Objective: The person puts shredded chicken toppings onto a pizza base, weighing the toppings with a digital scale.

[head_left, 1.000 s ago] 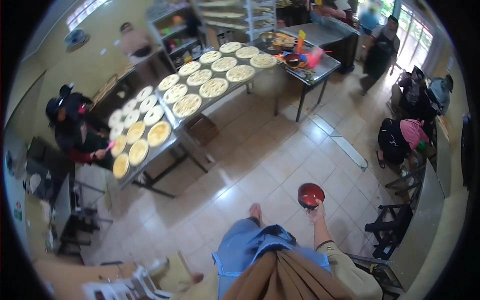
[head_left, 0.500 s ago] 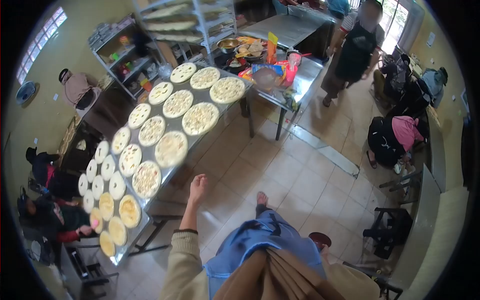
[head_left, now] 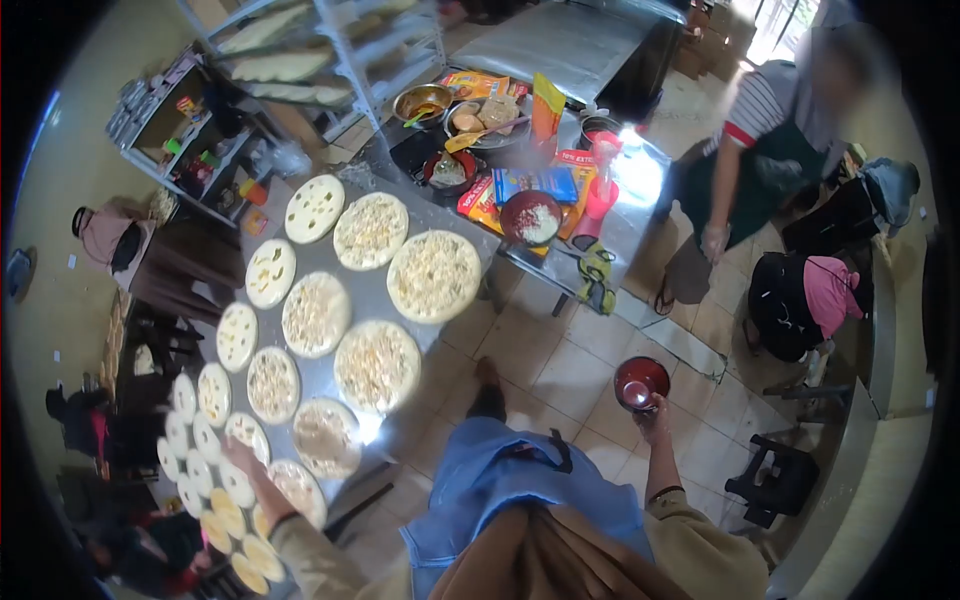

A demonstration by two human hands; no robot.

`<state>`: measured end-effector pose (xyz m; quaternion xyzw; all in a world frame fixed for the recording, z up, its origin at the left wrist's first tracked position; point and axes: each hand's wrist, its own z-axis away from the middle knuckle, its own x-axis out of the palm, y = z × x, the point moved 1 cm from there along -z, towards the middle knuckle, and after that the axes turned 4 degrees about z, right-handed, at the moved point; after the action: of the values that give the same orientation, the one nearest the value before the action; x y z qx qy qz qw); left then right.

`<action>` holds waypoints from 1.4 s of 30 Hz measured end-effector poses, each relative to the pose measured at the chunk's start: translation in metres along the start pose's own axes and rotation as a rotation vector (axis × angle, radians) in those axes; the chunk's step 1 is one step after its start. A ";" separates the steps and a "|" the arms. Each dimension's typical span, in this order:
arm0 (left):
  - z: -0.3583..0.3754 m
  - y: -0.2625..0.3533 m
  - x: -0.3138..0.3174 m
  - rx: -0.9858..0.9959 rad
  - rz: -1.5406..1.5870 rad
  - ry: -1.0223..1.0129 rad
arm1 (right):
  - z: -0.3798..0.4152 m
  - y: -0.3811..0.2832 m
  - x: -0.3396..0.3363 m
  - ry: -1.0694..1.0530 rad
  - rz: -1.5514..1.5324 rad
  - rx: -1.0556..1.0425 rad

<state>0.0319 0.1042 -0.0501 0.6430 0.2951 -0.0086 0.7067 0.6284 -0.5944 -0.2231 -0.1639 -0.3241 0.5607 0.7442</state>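
Note:
Out to my right, my right hand (head_left: 655,420) grips a dark red bowl (head_left: 641,384) by its rim, the bowl's open side turned up. My left hand (head_left: 243,456) reaches out over the flat dough rounds on the metal table. Its blurred fingers overlap a topped dough round (head_left: 247,436). Nearby lie a round with crumbly topping (head_left: 273,385) and a paler topped one (head_left: 326,438). Plain dough rounds (head_left: 207,440) and browned ones (head_left: 228,511) sit at the table's far left end.
Ahead, a second metal table (head_left: 632,225) carries a red bowl of white powder (head_left: 532,218), a pink jug (head_left: 600,193), packets and a metal bowl (head_left: 423,104). A person in a dark apron (head_left: 750,160) stands ahead right. A rack (head_left: 350,70) rises behind; a black stool (head_left: 775,478) is at right.
I have come closer to the tables. My left hand has moved left over the dough rounds, and my right hand has brought the red bowl up and forward. The person in the apron is nearer.

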 end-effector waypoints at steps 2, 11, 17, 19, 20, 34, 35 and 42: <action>-0.015 0.056 0.054 -0.025 0.097 0.150 | -0.005 -0.006 0.015 -0.009 -0.011 0.095; 0.086 0.289 0.459 0.380 0.062 -0.875 | 0.050 -0.079 0.148 0.025 -0.110 0.070; 0.253 0.361 0.676 0.804 -0.043 -1.308 | -0.023 -0.135 0.214 0.037 0.035 0.030; 0.287 0.374 0.736 0.956 -0.169 -1.264 | -0.033 -0.144 0.249 0.035 -0.008 0.024; 0.299 0.378 0.767 1.003 -0.193 -1.264 | -0.039 -0.150 0.259 0.038 -0.028 0.014; 0.350 0.387 0.979 1.806 -0.537 -1.024 | -0.167 -0.208 0.241 0.205 -0.319 -0.206; 0.342 0.382 0.986 1.837 -0.406 -1.059 | -0.185 -0.215 0.245 0.198 -0.320 -0.243; 0.318 0.391 0.982 1.048 -0.110 -1.410 | -0.257 -0.275 0.324 0.306 -0.013 -0.311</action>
<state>1.1251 0.2416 -0.1172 0.7144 -0.2212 -0.5719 0.3371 1.0523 -0.3458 -0.1485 -0.3578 -0.2908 0.4678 0.7540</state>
